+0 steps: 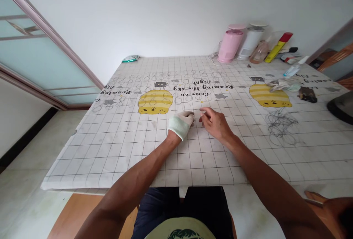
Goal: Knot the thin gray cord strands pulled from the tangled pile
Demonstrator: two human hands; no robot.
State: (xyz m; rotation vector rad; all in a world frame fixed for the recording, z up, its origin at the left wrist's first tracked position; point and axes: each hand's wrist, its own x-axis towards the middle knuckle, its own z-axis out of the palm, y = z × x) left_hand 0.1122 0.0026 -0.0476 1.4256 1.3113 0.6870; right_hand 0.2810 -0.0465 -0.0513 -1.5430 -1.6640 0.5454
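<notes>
My left hand (182, 123) wears a pale fingerless-looking glove and rests over the middle of the table, its fingers closed together; whatever they pinch is too small to make out. Just to its right is my bare right hand (216, 122), fingers curled and pointing left, with a gap between the hands. Its thumb and forefinger seem close together, and anything between them is too fine to see. Beyond both hands, rows of thin looped wire pieces (179, 100) lie on the patterned tablecloth (124, 139). A loose tangle of dark wire (281, 123) sits to the right.
Along the wall at the back right stand a pink cylinder (231, 46), a white cylinder (250, 43), a bottle (259, 52) and a yellow can with a red cap (278, 47). A crumpled glove (284, 84) and dark object (307, 94) lie right. A green packet (130, 59) is back left.
</notes>
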